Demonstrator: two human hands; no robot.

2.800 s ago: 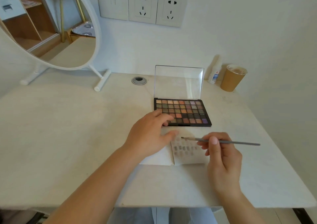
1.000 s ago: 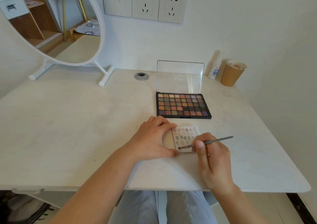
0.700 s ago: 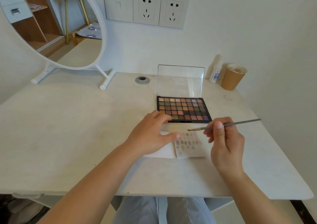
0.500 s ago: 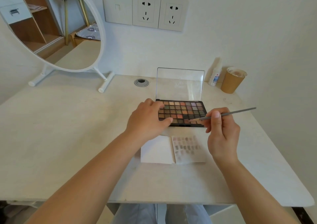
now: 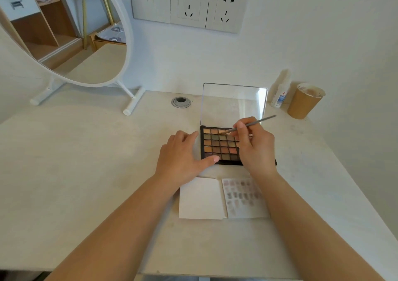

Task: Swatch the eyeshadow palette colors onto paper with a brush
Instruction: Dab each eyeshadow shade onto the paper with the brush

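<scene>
Eyeshadow palette (image 5: 217, 146) at frame centre, clear lid up. We pinch brush (image 5: 249, 125) in right hand (image 5: 255, 149), tip on top-row pan. Our left hand (image 5: 183, 158) – fingers relaxed, flat, thumb on palette's lower-left corner. Swatched paper (image 5: 243, 197) just below, on table (image 5: 86, 173).

Both my forearms are bare from the bottom edge of the view up to the wrists: no sleeves, no watch, no bracelet or ring on what shows. My left hand (image 5: 183, 153) is bare, gloveless, with a short, unpainted thumbnail showing. My right hand (image 5: 255, 147) is bare too, its back toward the camera, knuckles plain, and one short unpainted fingernail shows at the top. Below the near edge of the desk (image 5: 86, 173), between my arms, a strip of light grey cloth shows, probably my trousers; too little is visible to tell more.
</scene>
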